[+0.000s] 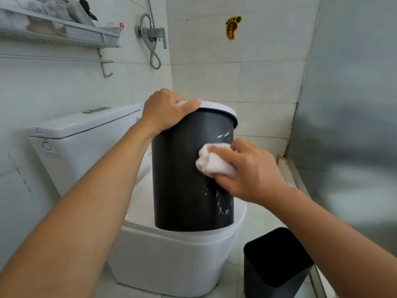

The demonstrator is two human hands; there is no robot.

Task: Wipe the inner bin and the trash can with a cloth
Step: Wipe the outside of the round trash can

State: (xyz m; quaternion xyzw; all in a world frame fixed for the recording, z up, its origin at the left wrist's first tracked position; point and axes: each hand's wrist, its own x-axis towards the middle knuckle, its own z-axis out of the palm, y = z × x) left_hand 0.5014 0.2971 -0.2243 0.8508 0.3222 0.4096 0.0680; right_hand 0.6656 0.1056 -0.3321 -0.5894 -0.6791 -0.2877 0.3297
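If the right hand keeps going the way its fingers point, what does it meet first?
The right hand points left, pressing the cloth on the trash can. Beyond, probably the left forearm, though depth is unclear.

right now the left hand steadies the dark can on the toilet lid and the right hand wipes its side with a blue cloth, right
Not quite: the cloth is white, not blue, as the head view shows. The rest holds: the left hand steadies the dark can on the toilet lid, and the right hand wipes its side.

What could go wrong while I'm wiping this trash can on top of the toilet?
The trash can stands near the front edge of the smooth toilet lid, steadied only by your left hand at its rim. A hard push with the cloth might slide it off toward the inner bin below.
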